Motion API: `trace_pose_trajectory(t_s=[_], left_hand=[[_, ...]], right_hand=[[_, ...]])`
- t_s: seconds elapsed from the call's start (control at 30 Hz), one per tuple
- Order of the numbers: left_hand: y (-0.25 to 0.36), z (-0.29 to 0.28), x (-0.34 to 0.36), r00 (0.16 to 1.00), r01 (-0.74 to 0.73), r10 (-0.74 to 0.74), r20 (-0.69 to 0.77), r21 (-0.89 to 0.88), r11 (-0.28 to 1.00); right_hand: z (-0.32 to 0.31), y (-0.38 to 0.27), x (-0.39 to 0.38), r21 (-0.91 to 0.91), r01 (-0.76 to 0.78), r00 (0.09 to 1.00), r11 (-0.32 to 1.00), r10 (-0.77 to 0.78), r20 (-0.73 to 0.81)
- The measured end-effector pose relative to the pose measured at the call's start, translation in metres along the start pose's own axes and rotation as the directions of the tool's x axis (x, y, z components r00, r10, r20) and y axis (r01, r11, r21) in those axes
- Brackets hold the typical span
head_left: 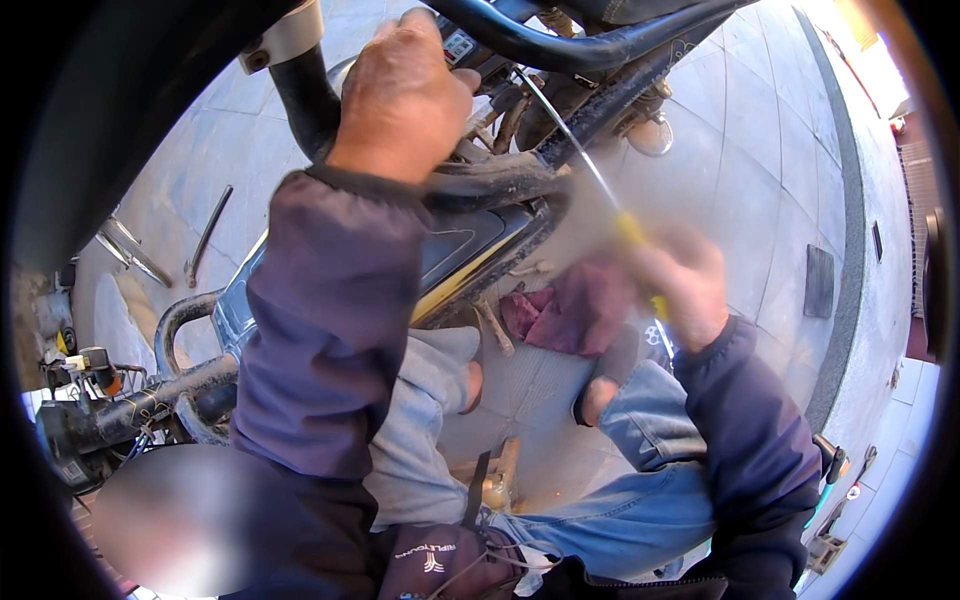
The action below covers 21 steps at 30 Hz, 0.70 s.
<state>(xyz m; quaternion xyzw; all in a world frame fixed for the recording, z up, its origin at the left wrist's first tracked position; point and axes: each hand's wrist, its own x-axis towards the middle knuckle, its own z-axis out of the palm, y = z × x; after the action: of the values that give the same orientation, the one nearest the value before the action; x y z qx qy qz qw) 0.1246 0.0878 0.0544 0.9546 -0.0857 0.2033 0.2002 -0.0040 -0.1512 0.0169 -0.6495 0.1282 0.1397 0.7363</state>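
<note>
My left hand (402, 105) is at the top centre, its fingers curled over a part of a dark vehicle frame (545, 165); what they hold is hidden. My right hand (685, 278), somewhat blurred, grips the yellow handle of a long screwdriver (570, 137), whose metal shaft reaches up-left into the frame beside a black curved tube (590, 50). A blue-and-yellow body panel (465, 275) lies below the frame. A maroon cloth (560, 320) is on the floor under my right hand, near my jeans-clad legs.
Loose metal bars (207, 232) lie on the tiled floor (740, 140) at the left, with more vehicle parts (100, 420) lower left. A dark rectangular pad (818, 280) and a floor edge are at the right, with several tools (835, 490) lower right. A blurred shape is bottom left.
</note>
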Motion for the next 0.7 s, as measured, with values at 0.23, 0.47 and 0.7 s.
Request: trace_pose_trajectory(t_s=[0.23,0.47,0.7], left_hand=[[-0.009,0.007,0.027,0.937,0.137,-0.011,0.350,-0.338,0.931],[-0.004,0.018,0.031,0.905,0.141,0.043,0.423,-0.395,0.908],[-0.002,0.020,0.034,0.886,0.298,-0.079,0.456,-0.432,0.851]], right_hand=[[-0.004,0.005,0.004,0.023,0.039,0.999,0.999,-0.039,0.020],[-0.011,0.001,0.004,0.054,-0.048,0.996,0.997,0.044,0.075],[-0.017,0.008,0.010,0.113,0.053,0.990,0.992,-0.067,0.127]])
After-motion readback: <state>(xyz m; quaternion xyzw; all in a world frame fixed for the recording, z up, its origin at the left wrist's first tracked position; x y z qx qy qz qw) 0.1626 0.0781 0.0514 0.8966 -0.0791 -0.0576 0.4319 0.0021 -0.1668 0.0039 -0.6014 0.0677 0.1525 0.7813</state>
